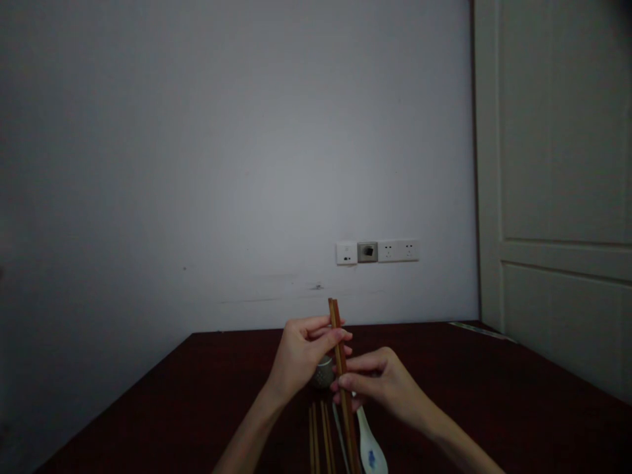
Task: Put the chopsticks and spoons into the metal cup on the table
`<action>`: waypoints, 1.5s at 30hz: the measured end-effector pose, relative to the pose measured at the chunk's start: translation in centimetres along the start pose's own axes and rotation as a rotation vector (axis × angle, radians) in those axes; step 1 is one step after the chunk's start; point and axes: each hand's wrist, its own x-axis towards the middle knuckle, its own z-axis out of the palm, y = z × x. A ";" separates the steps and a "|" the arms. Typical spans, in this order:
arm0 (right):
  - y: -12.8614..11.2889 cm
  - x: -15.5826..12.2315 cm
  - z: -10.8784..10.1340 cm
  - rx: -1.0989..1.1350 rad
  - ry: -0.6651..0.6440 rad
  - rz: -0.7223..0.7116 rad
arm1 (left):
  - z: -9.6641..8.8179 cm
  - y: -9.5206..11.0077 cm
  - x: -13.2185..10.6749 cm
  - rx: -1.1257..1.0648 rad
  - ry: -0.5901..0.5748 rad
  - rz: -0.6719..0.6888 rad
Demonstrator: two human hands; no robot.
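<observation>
A pair of wooden chopsticks [348,418] is held up over the table, tilted slightly. My left hand [306,349] pinches it near the upper end, and my right hand [372,378] grips it lower down. Beneath them on the table lie more chopsticks [315,438] in pairs, a thin pale utensil [340,431] whose kind I cannot make out, and a white spoon [370,447] with a blue mark. Behind my hands stands a grey, dotted cup-like holder [322,374], partly hidden by my left hand.
The dark red table [197,408] reaches back to a pale wall [197,164] with sockets [398,250] on it. A light panelled door [563,197] stands at the right. A thin flat strip [481,330] lies at the table's far right edge.
</observation>
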 end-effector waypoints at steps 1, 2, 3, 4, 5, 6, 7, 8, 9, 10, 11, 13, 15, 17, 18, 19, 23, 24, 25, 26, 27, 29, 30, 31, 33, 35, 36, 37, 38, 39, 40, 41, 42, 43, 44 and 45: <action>0.0 0.0 0.0 -0.006 0.001 -0.004 | 0.0 0.0 0.0 -0.003 -0.001 0.001; -0.1 0.0 0.0 -0.013 0.003 -0.008 | 0.0 0.0 0.0 -0.007 -0.001 0.000; -0.1 -0.1 0.0 -0.021 0.004 -0.012 | 0.0 0.0 0.0 -0.012 -0.001 -0.002; -0.2 -0.1 0.0 -0.029 0.007 -0.013 | 0.0 0.0 0.0 -0.016 0.001 -0.006; -0.2 -0.1 0.0 -0.037 0.009 -0.012 | 0.0 0.0 0.1 -0.020 0.003 -0.010; -0.1 -0.1 0.0 -0.042 0.009 -0.011 | 0.0 0.0 0.1 -0.022 0.005 -0.014; -0.1 0.0 -0.1 -0.044 0.010 -0.009 | 0.0 0.0 0.1 -0.023 0.005 -0.016; 0.0 0.0 -0.1 -0.046 0.012 -0.008 | 0.1 0.0 0.1 -0.022 0.004 -0.018; 0.0 0.0 -0.1 -0.045 0.017 -0.008 | 0.1 0.0 0.1 -0.020 0.002 -0.019; 0.1 0.0 -0.1 -0.043 0.020 -0.009 | 0.1 0.0 0.1 -0.017 0.001 -0.020; 0.1 0.0 -0.2 -0.042 0.022 -0.012 | 0.2 -0.1 0.1 -0.016 0.000 -0.020; 0.1 0.0 -0.1 -0.043 0.020 -0.016 | 0.2 0.0 0.0 -0.020 0.001 -0.019; -0.1 0.0 -0.1 -0.045 0.019 -0.017 | 0.2 0.0 -0.1 -0.025 0.001 -0.015; -0.2 0.0 0.0 -0.049 0.022 -0.017 | 0.2 0.1 -0.1 -0.024 0.003 -0.012; -0.3 0.0 0.0 -0.051 0.023 -0.017 | 0.2 0.2 -0.1 -0.021 0.004 -0.011; -0.3 0.0 0.0 -0.054 0.023 -0.017 | 0.1 0.2 -0.1 -0.020 0.005 -0.011; -0.3 0.0 0.0 -0.063 0.016 -0.011 | 0.1 0.1 0.0 -0.028 0.007 -0.021; -0.3 0.0 0.0 -0.058 0.016 -0.005 | 0.0 0.1 0.0 -0.033 0.008 -0.025; -0.3 0.0 0.0 -0.053 0.016 0.000 | 0.0 0.0 0.0 -0.039 0.008 -0.027; -0.3 0.0 0.0 -0.049 0.018 0.004 | 0.0 0.0 0.0 -0.045 0.009 -0.027; -0.3 0.0 0.0 -0.045 0.018 0.007 | 0.0 0.0 0.1 -0.049 0.008 -0.024; -0.3 0.0 0.0 -0.048 0.018 0.006 | -0.1 0.0 0.1 -0.050 0.007 -0.019; -0.3 0.0 0.0 -0.051 0.017 0.002 | 0.0 0.0 0.1 -0.048 0.007 -0.017; -0.3 0.0 0.0 -0.054 0.016 -0.002 | 0.0 0.0 0.1 -0.045 0.007 -0.017; -0.2 0.0 0.0 -0.059 0.019 -0.006 | 0.0 0.0 0.1 -0.038 0.009 -0.017; -0.2 0.0 0.0 -0.061 0.022 -0.005 | 0.1 0.1 0.1 -0.028 0.011 -0.016; -0.2 0.0 0.0 -0.063 0.024 -0.003 | 0.1 0.1 0.1 -0.024 0.011 -0.014; -0.1 0.0 0.1 -0.067 0.025 -0.001 | 0.1 0.2 0.1 -0.020 0.008 -0.012; -0.1 0.0 0.1 -0.071 0.027 0.000 | 0.2 0.2 0.1 -0.017 0.005 -0.011; -0.1 0.0 0.1 -0.078 0.027 0.000 | 0.2 0.3 0.1 -0.012 0.001 -0.010; -0.2 0.0 0.0 -0.091 0.022 -0.002 | 0.1 0.3 0.1 -0.006 -0.004 -0.007; -0.3 0.0 -0.1 -0.108 0.017 -0.007 | 0.1 0.3 0.0 -0.001 -0.007 -0.005; -0.5 -0.1 -0.3 -0.128 0.014 -0.010 | 0.0 0.3 0.0 0.004 -0.011 -0.003; -0.8 -0.1 -0.7 -0.148 0.018 -0.011 | -0.1 0.3 0.0 0.007 -0.014 0.001; -1.3 -0.1 -1.1 -0.169 0.036 -0.013 | -0.2 0.4 0.0 0.009 -0.017 0.007; -1.9 -0.1 -1.5 -0.188 0.074 -0.019 | -0.3 0.4 0.0 0.010 -0.020 0.015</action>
